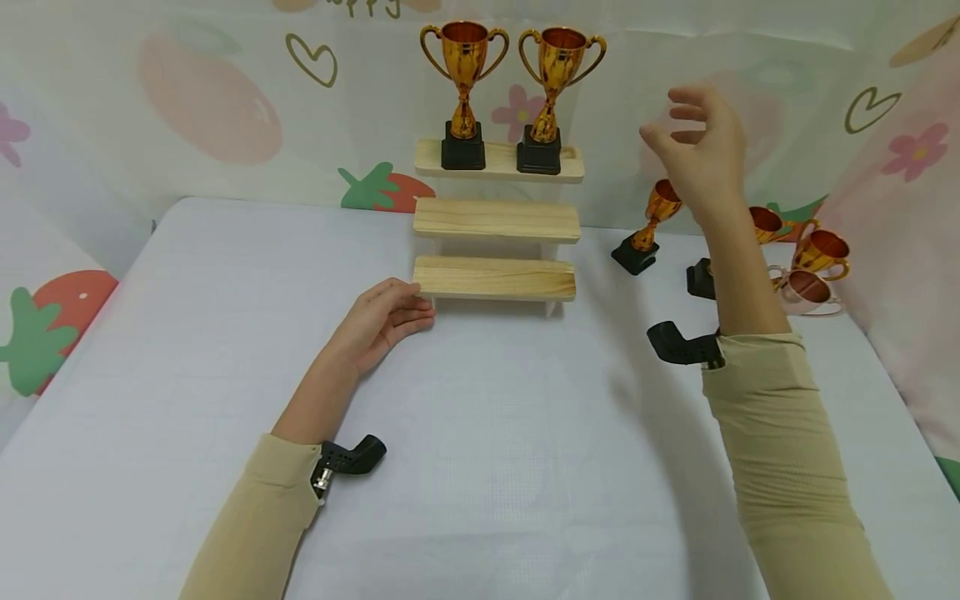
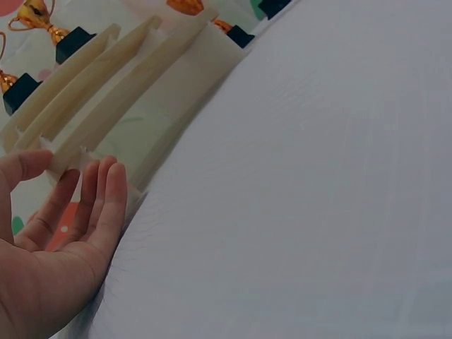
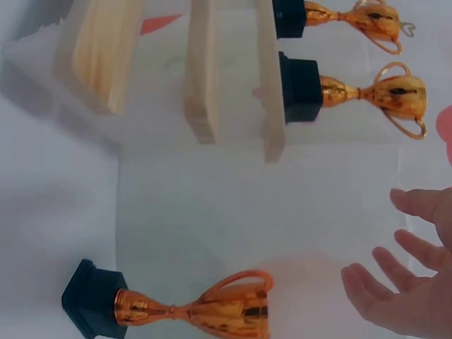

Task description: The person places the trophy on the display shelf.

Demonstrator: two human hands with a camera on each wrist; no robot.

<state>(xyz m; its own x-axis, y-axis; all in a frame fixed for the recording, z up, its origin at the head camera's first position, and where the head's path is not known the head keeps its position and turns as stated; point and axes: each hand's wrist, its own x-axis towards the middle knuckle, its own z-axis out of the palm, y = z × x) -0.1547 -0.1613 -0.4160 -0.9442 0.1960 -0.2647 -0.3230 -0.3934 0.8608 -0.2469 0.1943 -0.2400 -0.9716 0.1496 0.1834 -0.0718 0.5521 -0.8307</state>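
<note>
My left hand (image 1: 378, 325) (image 2: 63, 240) pinches the left end of the lowest board of a three-tier wooden rack (image 1: 495, 279) (image 2: 134, 85) between thumb and fingers. On the top board, two gold trophies with black bases stand upright: a left one (image 1: 463, 146) and a right one (image 1: 540, 150) (image 3: 304, 88). My right hand (image 1: 705, 154) (image 3: 409, 282) is raised in the air right of the rack, fingers apart and slightly bent, holding nothing. Below it, a trophy (image 1: 637, 250) (image 3: 169, 311) stands on the table.
Several more trophies (image 1: 823, 250) are at the table's back right, partly behind my right forearm. The white-covered table (image 1: 480, 458) reaches back to a printed cloth backdrop (image 1: 225, 108). The lower two boards hold nothing.
</note>
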